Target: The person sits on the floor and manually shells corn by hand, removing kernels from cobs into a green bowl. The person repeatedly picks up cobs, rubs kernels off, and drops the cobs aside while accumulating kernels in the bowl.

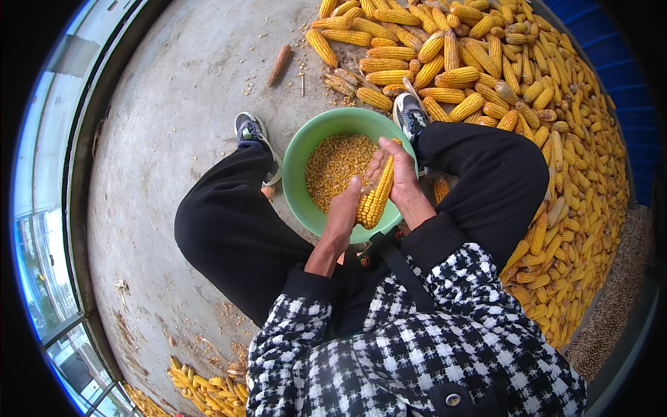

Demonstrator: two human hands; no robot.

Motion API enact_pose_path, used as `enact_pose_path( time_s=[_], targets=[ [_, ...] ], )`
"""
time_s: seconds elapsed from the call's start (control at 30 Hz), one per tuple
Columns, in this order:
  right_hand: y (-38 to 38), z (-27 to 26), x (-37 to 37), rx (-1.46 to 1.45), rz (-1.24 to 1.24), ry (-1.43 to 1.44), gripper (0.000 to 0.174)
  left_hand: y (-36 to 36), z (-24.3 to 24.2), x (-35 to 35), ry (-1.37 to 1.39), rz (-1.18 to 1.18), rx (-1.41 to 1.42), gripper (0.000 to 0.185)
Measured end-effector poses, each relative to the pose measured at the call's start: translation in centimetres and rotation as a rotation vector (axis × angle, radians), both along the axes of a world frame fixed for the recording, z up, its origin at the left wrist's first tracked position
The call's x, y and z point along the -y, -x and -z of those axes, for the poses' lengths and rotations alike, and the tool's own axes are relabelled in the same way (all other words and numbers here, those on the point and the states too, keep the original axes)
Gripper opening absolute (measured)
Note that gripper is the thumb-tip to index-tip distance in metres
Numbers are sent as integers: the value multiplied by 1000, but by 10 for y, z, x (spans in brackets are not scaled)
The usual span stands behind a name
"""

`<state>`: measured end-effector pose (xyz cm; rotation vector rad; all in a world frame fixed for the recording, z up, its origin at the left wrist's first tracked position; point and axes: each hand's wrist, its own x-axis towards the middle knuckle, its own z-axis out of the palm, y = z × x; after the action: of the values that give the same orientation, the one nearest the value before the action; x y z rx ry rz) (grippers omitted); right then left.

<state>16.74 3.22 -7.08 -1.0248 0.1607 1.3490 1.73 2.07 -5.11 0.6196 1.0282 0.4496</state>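
Note:
Between my two hands is a yellow corn cob (379, 195), tilted over the near right part of a green plastic basin (302, 208). My left hand (341, 208) grips the cob's lower end, its thumb pointing up. Around the upper end my right hand (402, 172) is closed, thumb on top. Kernels still cover the side of the cob that faces me; its far side is hidden. Loose corn kernels (333, 161) lie in the basin below. The basin stands on the floor between my legs.
A large heap of corn cobs (568, 156) spreads along the right and far side, against a blue panel (604, 68). A bare cob (280, 65) and scattered kernels lie on the concrete floor (156, 130). More cobs (208, 388) lie at lower left. Windows (47, 234) line the left.

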Motion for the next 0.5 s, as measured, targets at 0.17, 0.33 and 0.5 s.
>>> enact_pose_path(
  time_s=[0.17, 0.33, 0.5],
  targets=[
    [-2, 7, 0, -79, 63, 100, 19, 4, -15, -3, -154, 287, -114, 46],
    [0, -1, 0, 58, -35, 65, 18, 0, -9, 5, -158, 74, -113, 44],
    [1, -8, -2, -110, -24, -33, 18, -2, -7, 3, -44, 42, -88, 47]
  ],
)
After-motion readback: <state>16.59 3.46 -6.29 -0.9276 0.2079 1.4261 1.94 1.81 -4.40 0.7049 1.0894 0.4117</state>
